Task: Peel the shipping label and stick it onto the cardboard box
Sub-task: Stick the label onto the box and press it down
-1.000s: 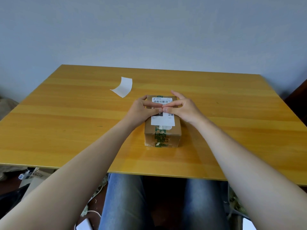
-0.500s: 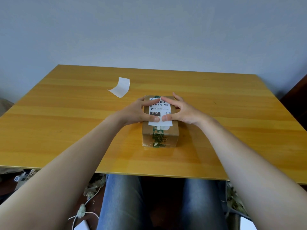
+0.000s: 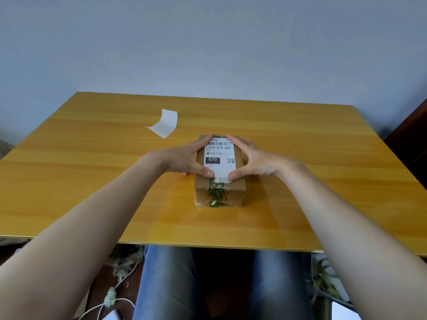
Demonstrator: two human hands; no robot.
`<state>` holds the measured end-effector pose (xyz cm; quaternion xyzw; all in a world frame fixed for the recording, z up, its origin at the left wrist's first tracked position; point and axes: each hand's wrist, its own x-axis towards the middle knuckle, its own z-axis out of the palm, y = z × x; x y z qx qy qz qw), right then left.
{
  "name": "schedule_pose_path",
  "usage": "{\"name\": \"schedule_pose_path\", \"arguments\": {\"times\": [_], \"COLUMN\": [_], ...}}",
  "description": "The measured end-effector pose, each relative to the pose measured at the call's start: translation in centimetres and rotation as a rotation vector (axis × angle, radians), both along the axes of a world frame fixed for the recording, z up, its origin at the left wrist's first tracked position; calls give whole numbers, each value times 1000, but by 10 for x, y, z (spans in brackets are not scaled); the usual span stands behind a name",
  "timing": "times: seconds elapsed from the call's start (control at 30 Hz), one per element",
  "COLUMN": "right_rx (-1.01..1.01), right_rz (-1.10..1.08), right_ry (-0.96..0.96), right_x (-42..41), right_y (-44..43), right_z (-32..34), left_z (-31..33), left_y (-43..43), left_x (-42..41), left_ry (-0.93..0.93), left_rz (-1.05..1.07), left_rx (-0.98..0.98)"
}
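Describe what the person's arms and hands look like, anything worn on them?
Both arms are bare from the hands to the frame edge: no sleeves in view. The left hand and right hand wear no gloves, and no rings, watch or bracelet show. Fingernails look short and unpainted. No markings can be seen.

A plain pale blue-grey wall (image 3: 208,42) filled the upper half of the view, evenly lit, with no window in sight. Against it stood a wooden table (image 3: 323,144) with a glossy honey-yellow top whose grain ran side to side. A dark brown piece of furniture (image 3: 413,139) showed at the right edge. Below the table's near edge the floor was dim and cluttered, with a white cable (image 3: 104,308) trailing at lower left.
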<state>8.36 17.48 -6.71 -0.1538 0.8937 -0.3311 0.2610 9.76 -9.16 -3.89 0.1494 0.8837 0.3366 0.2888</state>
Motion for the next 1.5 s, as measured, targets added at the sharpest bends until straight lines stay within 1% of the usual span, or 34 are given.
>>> {"name": "schedule_pose_path", "arguments": {"times": [0.3, 0.57, 0.77, 1.0, 1.13, 1.23, 1.4, 1.5], "right_rx": [-11, -13, -29, 19, 1, 1, 72, 56], "right_rz": [10, 19, -2, -18, -50, -79, -110, -115], "right_ry": [-43, -56, -41, -74, -105, -108, -126, -135], "right_x": [5, 5, -1, -21, -35, -48, -62, -67], "right_y": [5, 13, 19, 31, 40, 47, 50, 52], "right_z": [7, 9, 4, 6, 8, 9, 29, 27], "left_z": [-2, -9, -12, -9, -5, -4, 1, 0], "left_y": [-6, -9, -7, 10, 23, 33, 44, 44], "left_x": [-8, -12, -18, -36, -52, -63, -78, -83], "left_ry": [-43, -82, -82, -38, -20, -22, -31, -49], "left_rz": [-32, -42, 29, 27, 26, 44, 55, 47], "left_rx": [-70, 11, 25, 8, -31, -18, -13, 8]}}
